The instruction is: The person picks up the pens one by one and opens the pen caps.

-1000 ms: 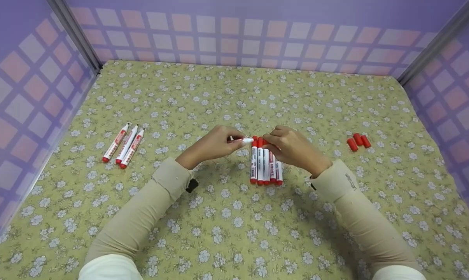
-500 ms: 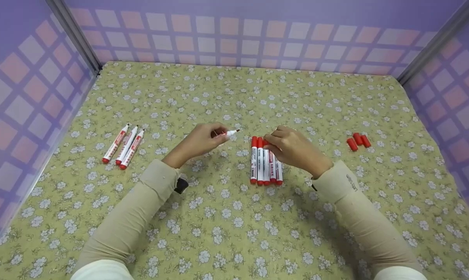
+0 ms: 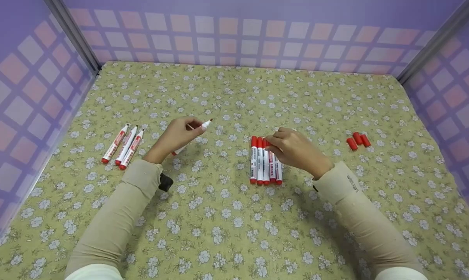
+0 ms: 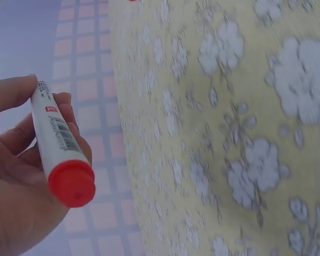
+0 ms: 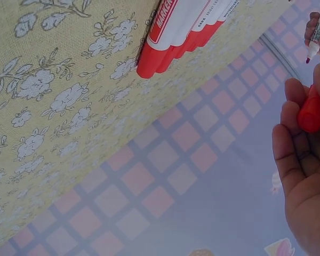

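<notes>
An uncapped white marker (image 4: 54, 125) with a red end is pinched in my left hand (image 3: 177, 136), its bare tip pointing up and to the right in the head view. My right hand (image 3: 293, 147) pinches a loose red cap (image 5: 312, 113), which the fingers mostly hide in the head view. Just below and left of that hand lies a row of several capped markers (image 3: 260, 165), side by side with their red caps away from me. To the left of my left hand, three uncapped markers (image 3: 122, 147) lie slanted on the cloth.
Three red caps (image 3: 357, 140) lie grouped on the right of the flowered tablecloth (image 3: 226, 217). Purple checked panels (image 3: 234, 35) stand along the back and both sides of the table.
My left hand has moved left, away from the right hand, carrying the uncapped marker, whose tip has come into sight. The right hand stays nearly still with the cap.
</notes>
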A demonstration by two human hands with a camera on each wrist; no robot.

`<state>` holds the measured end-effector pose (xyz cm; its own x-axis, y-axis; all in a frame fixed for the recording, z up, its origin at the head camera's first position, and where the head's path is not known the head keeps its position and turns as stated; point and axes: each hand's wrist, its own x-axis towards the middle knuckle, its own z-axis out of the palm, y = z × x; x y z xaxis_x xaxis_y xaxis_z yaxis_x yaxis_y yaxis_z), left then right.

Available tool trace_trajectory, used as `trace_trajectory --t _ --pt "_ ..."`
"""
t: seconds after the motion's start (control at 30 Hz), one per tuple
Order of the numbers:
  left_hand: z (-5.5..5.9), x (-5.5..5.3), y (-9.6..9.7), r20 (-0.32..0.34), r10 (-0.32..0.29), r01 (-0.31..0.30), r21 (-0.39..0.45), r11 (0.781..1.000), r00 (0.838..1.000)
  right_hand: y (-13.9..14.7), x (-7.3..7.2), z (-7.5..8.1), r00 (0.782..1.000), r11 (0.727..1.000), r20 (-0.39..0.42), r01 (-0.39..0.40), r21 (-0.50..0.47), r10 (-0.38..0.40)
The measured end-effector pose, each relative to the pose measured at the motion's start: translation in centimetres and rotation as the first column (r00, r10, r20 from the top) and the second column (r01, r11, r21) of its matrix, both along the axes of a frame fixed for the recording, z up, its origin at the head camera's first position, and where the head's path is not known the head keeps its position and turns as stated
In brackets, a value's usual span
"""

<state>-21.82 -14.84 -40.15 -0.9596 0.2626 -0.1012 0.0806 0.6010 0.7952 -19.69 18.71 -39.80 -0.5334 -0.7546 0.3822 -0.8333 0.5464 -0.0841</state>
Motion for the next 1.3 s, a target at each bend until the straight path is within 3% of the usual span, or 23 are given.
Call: trace_trajectory --t 0.3,0.43,0.67,0.87,1.13,1.3 --pt "-0.5 -0.3 -3.1 0.032 0.098 -0.098 0.003 0.995 0.995 0.2 -0.1 -0.2 1.000 1.000 0.012 -0.007 0.002 0.007" --pt "-0.4 -0.3 -4.1 0.016 0.136 -0.135 -0.028 0.990 0.991 0.3 -0.1 -0.2 1.000 1.000 0.009 -0.009 0.001 0.009" --pt "-0.4 0.2 -5.7 0.049 0.222 -0.221 -0.014 0.975 0.974 0.5 -0.1 -0.1 1.000 1.000 0.003 -0.004 0.015 0.004" --pt "-0.6 0.1 -7.2 0.043 0.238 -0.233 -0.088 0.968 0.970 0.7 -0.2 -0.2 1.000 1.000 0.011 -0.007 0.025 0.006" --pt "-0.8 0.2 -8.4 0.067 0.312 -0.302 -0.123 0.945 0.948 0.8 0.0 -0.2 1.000 0.999 0.022 -0.020 0.025 0.019" --pt "-1.0 0.5 -9.0 0.027 0.345 -0.335 -0.170 0.927 0.938 0.8 0.0 -0.3 1.000 0.999 0.024 -0.019 0.030 0.018"
